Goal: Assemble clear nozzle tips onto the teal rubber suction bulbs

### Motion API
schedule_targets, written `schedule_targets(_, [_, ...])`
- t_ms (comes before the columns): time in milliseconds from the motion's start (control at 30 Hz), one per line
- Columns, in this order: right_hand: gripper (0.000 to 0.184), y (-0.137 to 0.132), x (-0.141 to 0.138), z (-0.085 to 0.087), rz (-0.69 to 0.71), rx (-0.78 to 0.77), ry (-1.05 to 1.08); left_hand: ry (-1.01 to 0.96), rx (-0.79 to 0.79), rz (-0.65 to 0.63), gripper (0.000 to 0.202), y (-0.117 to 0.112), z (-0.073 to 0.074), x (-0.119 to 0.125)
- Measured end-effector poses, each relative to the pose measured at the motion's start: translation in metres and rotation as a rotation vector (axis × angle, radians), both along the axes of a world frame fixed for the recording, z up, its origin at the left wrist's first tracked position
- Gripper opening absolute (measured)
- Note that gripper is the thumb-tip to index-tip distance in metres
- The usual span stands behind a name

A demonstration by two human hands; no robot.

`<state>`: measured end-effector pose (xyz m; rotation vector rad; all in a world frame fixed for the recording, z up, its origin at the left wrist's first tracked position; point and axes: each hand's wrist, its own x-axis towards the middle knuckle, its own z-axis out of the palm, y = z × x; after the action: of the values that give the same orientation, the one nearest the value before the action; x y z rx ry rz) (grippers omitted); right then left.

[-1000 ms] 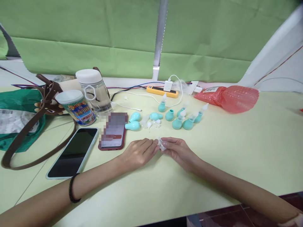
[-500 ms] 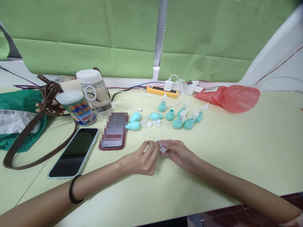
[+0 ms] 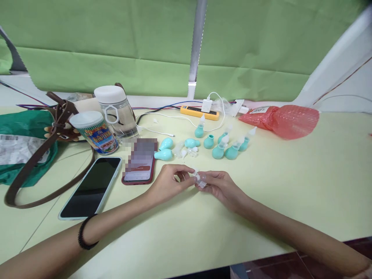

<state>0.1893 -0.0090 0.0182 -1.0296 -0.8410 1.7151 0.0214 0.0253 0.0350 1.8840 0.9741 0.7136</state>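
Between my hands, low over the table, is a small clear plastic nozzle piece (image 3: 200,182). My right hand (image 3: 225,188) pinches it between thumb and fingers from the right. From the left, my left hand (image 3: 171,180) closes thumb and forefinger on its upper left end; the fingertips partly hide that end. Just beyond lie loose clear and white nozzle parts (image 3: 192,152). Near them rest bare turquoise rubber bulbs (image 3: 164,155), several on their sides and one upright bulb (image 3: 208,142). To the right, several turquoise bulbs with clear nozzles fitted (image 3: 217,150) stand upright.
On the left lie a phone in a pale case (image 3: 91,188), a red-cased phone (image 3: 141,162), a noodle cup (image 3: 95,133), a water bottle (image 3: 116,112), a brown strap (image 3: 49,170) and a green bag (image 3: 26,116). Behind are a yellow power strip (image 3: 199,112) and red bubble wrap (image 3: 293,121).
My left hand has turned and its fingers have unfolded from a curled fist-like pinch to a longer thumb-and-forefinger hold on the nozzle piece. My right hand has stayed almost still.
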Motion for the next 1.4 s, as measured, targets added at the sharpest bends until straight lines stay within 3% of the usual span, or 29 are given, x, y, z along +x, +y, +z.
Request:
schedule_targets(100, [0.014,-0.001,-0.001,0.000,-0.018,0.008,-0.044,-0.093,-0.172,-0.008,0.030,0.003,-0.004,-0.001])
schedule_targets(333, [0.020,-0.003,0.000,0.001,-0.011,0.070,-0.137,-0.216,-0.319,-0.003,0.028,0.003,-0.005,-0.002])
schedule_targets(600, [0.019,-0.011,-0.002,0.008,-0.096,0.376,-0.382,-0.310,-0.395,-0.039,0.034,0.004,-0.005,-0.001])
schedule_targets(800, [0.028,-0.012,-0.001,0.008,-0.092,0.469,-0.426,-0.397,-0.485,-0.063,0.029,0.006,-0.003,-0.003])
schedule_targets(967, [0.029,-0.013,-0.001,0.004,-0.130,0.558,-0.536,-0.413,-0.422,-0.098,0.035,0.006,-0.005,-0.002])
schedule_targets(1233, [0.026,-0.015,-0.005,0.002,-0.161,0.781,-0.644,-0.349,-0.407,-0.040,0.024,-0.004,0.000,0.001])
schedule_targets(1400, [0.026,-0.013,-0.004,-0.001,-0.137,0.768,-0.645,-0.321,-0.360,-0.031,0.025,-0.003,-0.002,0.001])
